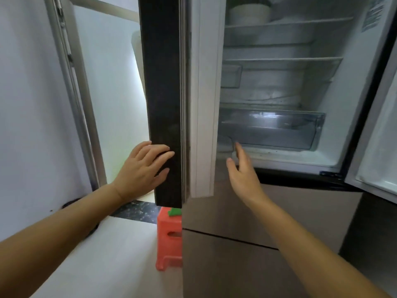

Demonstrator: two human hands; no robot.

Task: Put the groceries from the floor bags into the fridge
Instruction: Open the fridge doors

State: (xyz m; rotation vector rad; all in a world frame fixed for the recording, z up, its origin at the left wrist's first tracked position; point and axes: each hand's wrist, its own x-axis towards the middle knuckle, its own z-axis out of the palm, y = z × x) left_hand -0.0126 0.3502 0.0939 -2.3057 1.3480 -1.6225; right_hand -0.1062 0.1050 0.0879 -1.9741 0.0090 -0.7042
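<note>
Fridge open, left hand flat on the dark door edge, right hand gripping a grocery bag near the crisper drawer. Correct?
Not quite. The head view shows the right hand empty and open, fingers extended toward the crisper drawer; no bag is in view. The rest holds: left hand rests flat on the dark door edge.

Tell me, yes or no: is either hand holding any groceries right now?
No. The left hand lies flat on the fridge door, and the right hand is open and empty.

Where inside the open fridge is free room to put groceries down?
The middle shelf is bare, and so is the level above the clear drawer. The top shelf is crowded at its left by a white container; it is bare to the right.
</note>
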